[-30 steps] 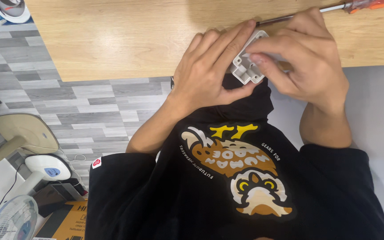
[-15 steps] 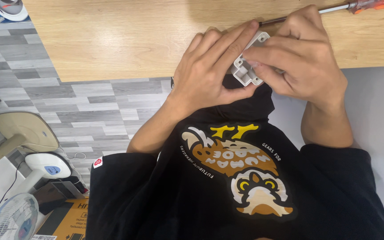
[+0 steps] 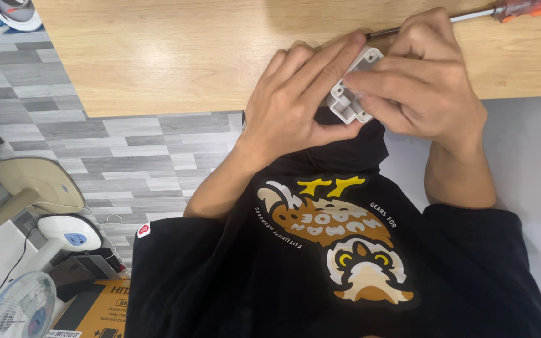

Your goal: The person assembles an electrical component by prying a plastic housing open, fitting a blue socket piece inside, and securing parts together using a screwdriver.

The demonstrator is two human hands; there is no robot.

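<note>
A small white plastic part (image 3: pixel 349 100), boxy with ribs and clips, is held at the near edge of a wooden table (image 3: pixel 176 56). My left hand (image 3: pixel 295 106) grips it from the left, fingers stretched over its top and thumb under it. My right hand (image 3: pixel 424 87) pinches it from the right, fingers laid across its face. Much of the part is hidden by the fingers. Behind my right hand lies a screwdriver (image 3: pixel 502 11) with an orange handle, its metal shaft running along the table to my knuckles.
Below the hands is my black shirt (image 3: pixel 333 263) with an animal print. Grey plank floor (image 3: pixel 95 144) lies to the left. At the lower left stand a white fan (image 3: pixel 20 307), a beige fan base (image 3: pixel 29 184) and a cardboard box (image 3: pixel 95 310).
Both hands stay on the white part. My right fingers have shifted over its face and the part has turned slightly; my left fingers reach further across its top.
</note>
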